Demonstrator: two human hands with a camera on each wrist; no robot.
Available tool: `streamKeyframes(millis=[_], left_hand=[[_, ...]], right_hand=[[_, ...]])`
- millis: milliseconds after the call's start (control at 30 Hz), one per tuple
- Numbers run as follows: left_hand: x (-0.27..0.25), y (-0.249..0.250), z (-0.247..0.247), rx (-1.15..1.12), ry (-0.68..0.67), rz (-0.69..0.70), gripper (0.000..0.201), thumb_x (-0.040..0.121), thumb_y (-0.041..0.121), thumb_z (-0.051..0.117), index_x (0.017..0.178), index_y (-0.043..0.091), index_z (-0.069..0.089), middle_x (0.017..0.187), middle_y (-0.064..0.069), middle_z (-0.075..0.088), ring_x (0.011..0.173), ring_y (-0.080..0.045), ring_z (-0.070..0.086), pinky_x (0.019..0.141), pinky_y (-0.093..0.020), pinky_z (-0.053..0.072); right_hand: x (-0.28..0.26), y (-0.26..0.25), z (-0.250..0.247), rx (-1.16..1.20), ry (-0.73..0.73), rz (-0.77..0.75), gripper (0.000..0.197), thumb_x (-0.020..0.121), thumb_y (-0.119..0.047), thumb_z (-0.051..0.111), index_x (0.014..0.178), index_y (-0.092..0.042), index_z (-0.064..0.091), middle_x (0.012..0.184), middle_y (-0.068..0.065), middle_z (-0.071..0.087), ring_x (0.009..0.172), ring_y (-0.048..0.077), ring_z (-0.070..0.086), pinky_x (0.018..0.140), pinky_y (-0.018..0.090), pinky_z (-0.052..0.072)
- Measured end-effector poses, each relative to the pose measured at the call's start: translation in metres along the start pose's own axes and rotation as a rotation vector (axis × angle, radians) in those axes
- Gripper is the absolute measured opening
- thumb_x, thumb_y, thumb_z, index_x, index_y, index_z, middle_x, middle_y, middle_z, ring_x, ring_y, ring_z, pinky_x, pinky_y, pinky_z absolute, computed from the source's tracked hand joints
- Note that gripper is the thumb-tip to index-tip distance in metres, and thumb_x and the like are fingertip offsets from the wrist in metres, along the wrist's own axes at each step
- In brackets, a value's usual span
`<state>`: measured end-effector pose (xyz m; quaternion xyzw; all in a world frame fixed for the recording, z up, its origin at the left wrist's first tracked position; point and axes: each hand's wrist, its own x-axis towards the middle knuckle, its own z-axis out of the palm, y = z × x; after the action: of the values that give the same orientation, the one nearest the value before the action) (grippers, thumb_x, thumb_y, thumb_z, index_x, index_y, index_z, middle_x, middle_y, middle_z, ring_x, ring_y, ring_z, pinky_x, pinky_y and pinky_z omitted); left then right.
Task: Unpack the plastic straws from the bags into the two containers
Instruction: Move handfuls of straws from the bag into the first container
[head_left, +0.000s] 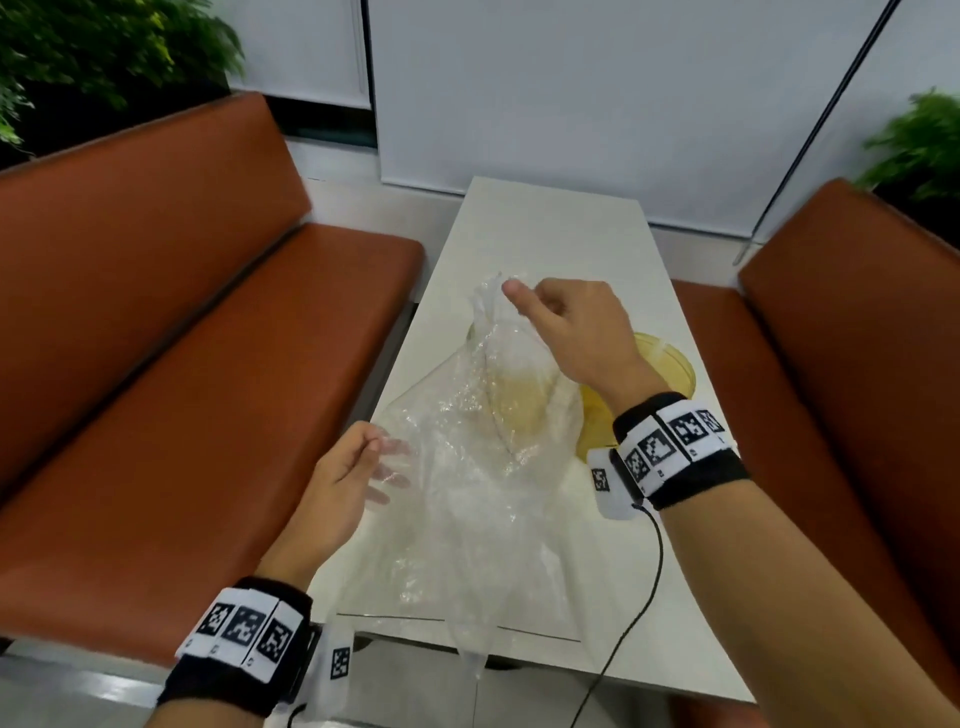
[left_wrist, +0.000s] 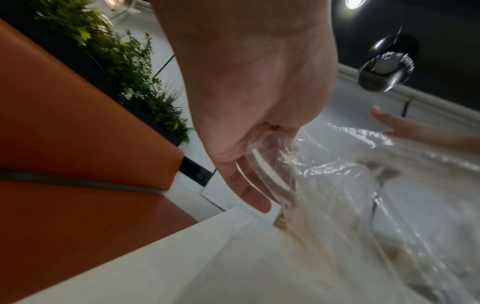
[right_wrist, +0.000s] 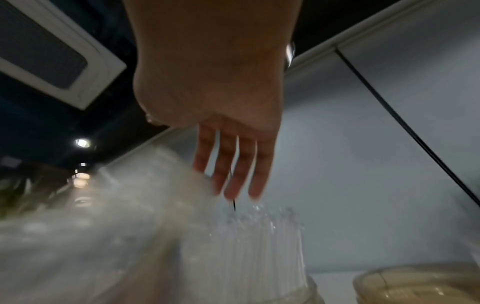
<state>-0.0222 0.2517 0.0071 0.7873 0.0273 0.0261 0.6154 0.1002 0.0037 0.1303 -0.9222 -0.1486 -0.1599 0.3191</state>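
A person stands at the near end of a long white table set between two orange bench seats, seen from a head camera looking down.

On the left, the left hand holds one side of a clear plastic bag, fingers curled into the film. The left wrist view shows the plastic bunched between thumb and fingers. This grip probably steadies the lower part of the bag so it can be drawn away.

In the middle, the bag is lifted off the table, crumpled and nearly see-through, draped in front of a container. It looks limp and emptied, though blur makes that uncertain.

To the right, the right hand is raised at the bag's upper edge. In the right wrist view its fingers hang straight and relaxed, close to the film; whether the thumb pinches the bag I cannot tell. It is probably there to lift the top of the bag clear of the straws.

Just below that hand stand the clear plastic straws, a tight upright bundle in a container. Beside it, further right, is a second amber container, its contents not visible.

Counts: one bag in view, two containers, two hands. The straws are too many and too blurred to count.
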Motion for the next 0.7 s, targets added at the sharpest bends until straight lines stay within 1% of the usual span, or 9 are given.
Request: streamKeyframes(millis=[33,100,200,300,400,467,533,600,700], left_hand=[[0.001,0.008,0.005,-0.024,-0.021,0.004,0.024,0.109,0.016,0.034,0.101,0.001,0.051,0.100,0.020,0.072,0.078,-0.020,0.074,0.066,-0.034,0.056],[0.004,0.023,0.015,-0.069,-0.056,0.024,0.023,0.110,0.016,0.033,0.101,0.000,0.048,0.097,0.017,0.073,0.074,-0.025,0.072,0.062,-0.036,0.054],[0.009,0.040,0.029,-0.072,-0.093,0.056,0.024,0.109,0.018,0.037,0.107,-0.002,0.051,0.101,0.009,0.074,0.062,-0.028,0.066,0.050,-0.032,0.049],[0.015,0.047,0.039,0.001,-0.073,0.081,0.014,0.104,0.016,0.053,0.101,0.007,0.063,0.108,-0.003,0.070,0.051,-0.028,0.063,0.041,-0.031,0.048],[0.017,0.053,0.052,0.018,-0.082,0.019,0.010,0.098,0.017,0.064,0.101,0.008,0.067,0.108,-0.006,0.067,0.052,-0.032,0.068,0.041,-0.032,0.052],[0.015,0.055,0.064,-0.009,-0.113,-0.028,0.015,0.099,0.022,0.062,0.101,0.008,0.067,0.109,-0.008,0.068,0.059,-0.034,0.073,0.050,-0.036,0.058],[0.013,0.050,0.074,0.002,-0.083,-0.073,0.027,0.102,0.038,0.055,0.099,0.014,0.068,0.107,-0.006,0.072,0.072,-0.032,0.074,0.063,-0.040,0.058],[0.012,0.035,0.079,0.209,-0.010,-0.069,0.039,0.100,0.053,0.048,0.102,0.019,0.068,0.106,0.000,0.072,0.092,-0.027,0.070,0.078,-0.039,0.053],[0.008,0.007,0.074,0.651,0.031,-0.198,0.060,0.088,0.065,0.059,0.131,0.023,0.055,0.134,-0.007,0.057,0.123,-0.030,0.055,0.099,-0.044,0.047]], right_hand=[[-0.013,-0.003,-0.007,0.054,-0.115,0.078,0.057,0.082,-0.083,0.045,0.079,-0.030,0.066,0.072,-0.009,0.066,0.069,0.007,0.061,0.068,0.032,0.048],[-0.034,-0.001,-0.016,0.254,-0.260,0.215,0.050,0.076,-0.074,0.066,0.099,-0.030,0.067,0.085,-0.002,0.072,0.070,0.012,0.071,0.067,0.036,0.058],[-0.051,0.016,-0.029,0.386,-0.158,0.288,0.046,0.079,-0.031,0.085,0.116,-0.026,0.059,0.096,0.009,0.067,0.055,0.011,0.062,0.051,0.030,0.055],[-0.063,0.043,-0.055,0.219,-0.007,0.375,0.034,0.079,-0.031,0.083,0.107,-0.030,0.063,0.083,0.003,0.058,0.064,0.016,0.054,0.057,0.026,0.047],[-0.081,0.068,-0.089,0.116,-0.009,0.505,0.027,0.079,-0.034,0.084,0.099,-0.026,0.069,0.086,-0.001,0.061,0.054,0.017,0.057,0.054,0.026,0.048],[-0.098,0.081,-0.104,0.018,0.016,0.544,0.020,0.083,-0.031,0.080,0.099,-0.025,0.070,0.094,0.001,0.066,0.056,0.016,0.063,0.055,0.030,0.055],[-0.117,0.094,-0.112,-0.094,0.065,0.583,0.012,0.088,-0.024,0.070,0.100,-0.026,0.071,0.099,0.004,0.070,0.066,0.021,0.069,0.065,0.038,0.062],[-0.136,0.105,-0.115,-0.166,0.095,0.671,0.019,0.090,-0.021,0.058,0.102,-0.026,0.071,0.097,0.006,0.070,0.071,0.025,0.070,0.068,0.041,0.063],[-0.160,0.120,-0.109,-0.434,0.062,0.748,0.030,0.095,-0.040,0.056,0.118,-0.024,0.066,0.113,0.009,0.063,0.101,0.030,0.060,0.078,0.038,0.054]])
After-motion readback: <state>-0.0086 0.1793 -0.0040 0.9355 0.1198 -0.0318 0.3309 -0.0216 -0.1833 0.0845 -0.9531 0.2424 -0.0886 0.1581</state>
